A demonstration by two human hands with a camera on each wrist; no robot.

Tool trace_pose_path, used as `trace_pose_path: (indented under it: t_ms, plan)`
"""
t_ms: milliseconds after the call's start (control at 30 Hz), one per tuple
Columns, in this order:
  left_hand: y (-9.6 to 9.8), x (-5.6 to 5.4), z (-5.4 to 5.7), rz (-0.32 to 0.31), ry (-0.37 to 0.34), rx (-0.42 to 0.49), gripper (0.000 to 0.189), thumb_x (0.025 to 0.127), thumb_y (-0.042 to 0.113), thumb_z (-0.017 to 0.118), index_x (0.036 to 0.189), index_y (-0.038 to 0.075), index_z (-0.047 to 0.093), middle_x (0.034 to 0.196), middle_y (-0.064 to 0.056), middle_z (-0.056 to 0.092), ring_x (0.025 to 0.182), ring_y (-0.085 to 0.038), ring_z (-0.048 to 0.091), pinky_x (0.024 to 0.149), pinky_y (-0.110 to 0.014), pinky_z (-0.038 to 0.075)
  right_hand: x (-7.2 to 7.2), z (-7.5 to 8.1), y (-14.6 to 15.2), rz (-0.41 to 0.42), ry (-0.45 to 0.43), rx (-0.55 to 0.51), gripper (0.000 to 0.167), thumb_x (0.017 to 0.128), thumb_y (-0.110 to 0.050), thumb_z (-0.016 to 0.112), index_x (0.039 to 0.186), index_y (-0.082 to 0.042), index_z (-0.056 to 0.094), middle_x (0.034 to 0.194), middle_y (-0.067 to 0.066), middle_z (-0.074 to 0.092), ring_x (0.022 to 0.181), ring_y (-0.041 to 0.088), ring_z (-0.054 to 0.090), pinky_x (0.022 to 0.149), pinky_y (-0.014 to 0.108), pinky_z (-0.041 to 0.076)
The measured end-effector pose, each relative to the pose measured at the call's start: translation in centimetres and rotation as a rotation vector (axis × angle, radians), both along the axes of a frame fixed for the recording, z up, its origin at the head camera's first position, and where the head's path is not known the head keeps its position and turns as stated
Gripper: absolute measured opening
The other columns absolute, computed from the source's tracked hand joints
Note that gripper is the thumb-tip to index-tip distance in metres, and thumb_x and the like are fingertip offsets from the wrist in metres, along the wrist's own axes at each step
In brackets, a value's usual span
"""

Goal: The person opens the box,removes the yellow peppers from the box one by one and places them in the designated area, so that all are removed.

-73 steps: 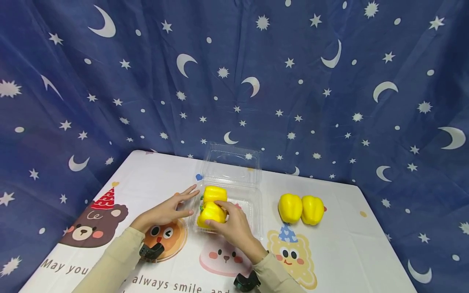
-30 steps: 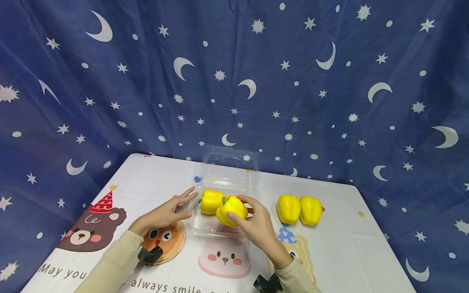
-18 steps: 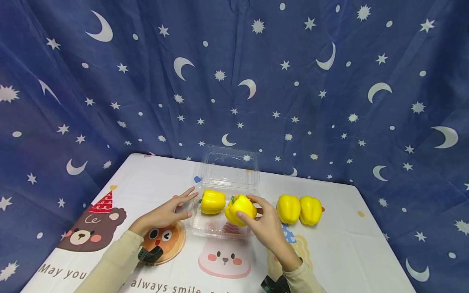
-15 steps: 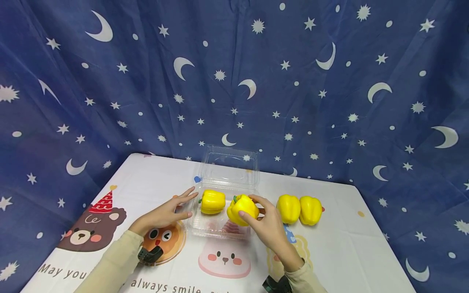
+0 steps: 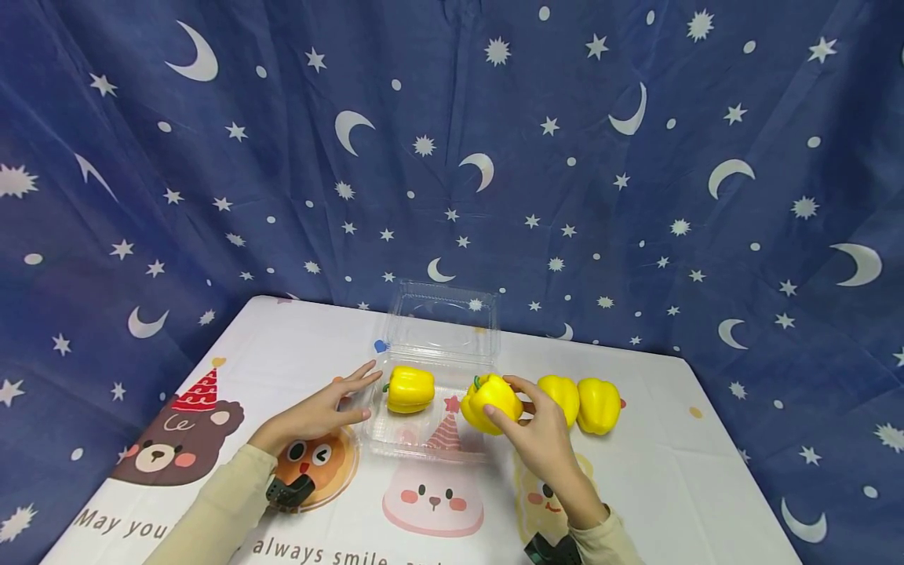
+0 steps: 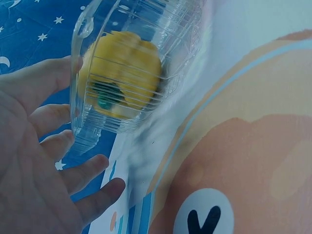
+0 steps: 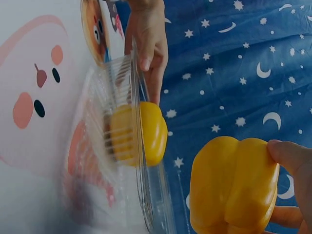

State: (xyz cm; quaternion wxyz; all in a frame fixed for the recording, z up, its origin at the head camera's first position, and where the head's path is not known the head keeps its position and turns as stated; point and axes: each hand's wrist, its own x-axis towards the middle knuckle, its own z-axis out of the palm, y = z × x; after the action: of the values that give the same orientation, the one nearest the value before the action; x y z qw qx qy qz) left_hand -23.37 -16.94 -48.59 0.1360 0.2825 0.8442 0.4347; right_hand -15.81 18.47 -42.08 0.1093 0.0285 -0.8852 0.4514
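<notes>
My right hand [image 5: 542, 430] grips a yellow bell pepper [image 5: 489, 402] with a green stem, held up over the right side of a clear plastic clamshell box [image 5: 395, 450]. In the right wrist view the held bell pepper [image 7: 233, 187] is apart from the box's rim. Another yellow bell pepper [image 5: 410, 390] lies on its side inside the box, at the left. My left hand [image 5: 321, 408] has its fingers spread at the box's left side; in the left wrist view its fingertips [image 6: 68, 70] touch or nearly touch the clear rim.
Two more yellow bell peppers [image 5: 599, 406] stand side by side on the table right of the box, one partly behind my right hand. The box's lid [image 5: 443, 323] stands raised at the back. A blue star-and-moon curtain [image 5: 452, 157] hangs behind the white printed tablecloth [image 5: 671, 471].
My right hand has lifted one bell pepper from its place beside the other in the box and carried it rightward. The left hand has stayed nearly still.
</notes>
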Motion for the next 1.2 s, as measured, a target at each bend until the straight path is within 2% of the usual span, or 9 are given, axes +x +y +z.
trace_pose_path:
  t_ms: [200, 467, 733, 1033, 1200]
  plan:
    - [0.0, 0.0, 0.0, -0.010, 0.005, 0.000, 0.068, 0.099, 0.019, 0.064, 0.158, 0.005, 0.032, 0.171, -0.020, 0.010, 0.155, -0.051, 0.006, 0.118, -0.076, -0.006, 0.1, 0.0, 1.1, -0.038, 0.003, 0.026, 0.057, 0.082, -0.033, 0.085, 0.132, -0.011, 0.066, 0.122, 0.010, 0.068, 0.096, 0.023, 0.069, 0.071, 0.018, 0.056]
    - [-0.1, -0.2, 0.0, -0.007, 0.011, -0.010, 0.068, 0.099, 0.020, 0.064, 0.158, 0.006, 0.033, 0.171, -0.019, 0.009, 0.155, -0.051, 0.006, 0.119, -0.075, -0.005, 0.1, -0.2, 2.4, -0.059, -0.007, 0.002, 0.057, 0.084, -0.030, 0.083, 0.133, -0.008, 0.064, 0.133, 0.015, 0.063, 0.103, 0.031, 0.071, 0.081, 0.031, 0.063]
    - [0.0, -0.2, 0.2, 0.003, 0.003, -0.015, 0.069, 0.099, 0.021, 0.064, 0.158, 0.005, 0.032, 0.171, -0.019, 0.009, 0.155, -0.051, 0.006, 0.119, -0.075, -0.006, 0.1, 0.0, 3.7, -0.103, -0.011, 0.011, 0.053, 0.085, -0.031, 0.082, 0.131, -0.009, 0.065, 0.130, 0.012, 0.064, 0.100, 0.030, 0.071, 0.080, 0.027, 0.062]
    - [0.1, 0.0, 0.1, -0.001, 0.001, -0.009, 0.069, 0.100, 0.020, 0.064, 0.158, 0.003, 0.032, 0.171, -0.019, 0.009, 0.155, -0.050, 0.005, 0.119, -0.075, -0.006, 0.5, 0.3, 5.3, -0.140, -0.032, 0.034, 0.057, 0.087, -0.036, 0.080, 0.135, -0.010, 0.062, 0.129, 0.013, 0.063, 0.103, 0.031, 0.071, 0.076, 0.014, 0.056]
    - [0.0, 0.1, 0.2, 0.004, -0.001, -0.009, 0.068, 0.100, 0.020, 0.064, 0.158, 0.004, 0.032, 0.171, -0.019, 0.010, 0.155, -0.051, 0.006, 0.119, -0.075, -0.006, 0.6, 0.1, 6.3, -0.170, -0.031, 0.052, 0.056, 0.088, -0.037, 0.079, 0.134, -0.008, 0.062, 0.131, 0.014, 0.061, 0.103, 0.034, 0.070, 0.081, 0.019, 0.058]
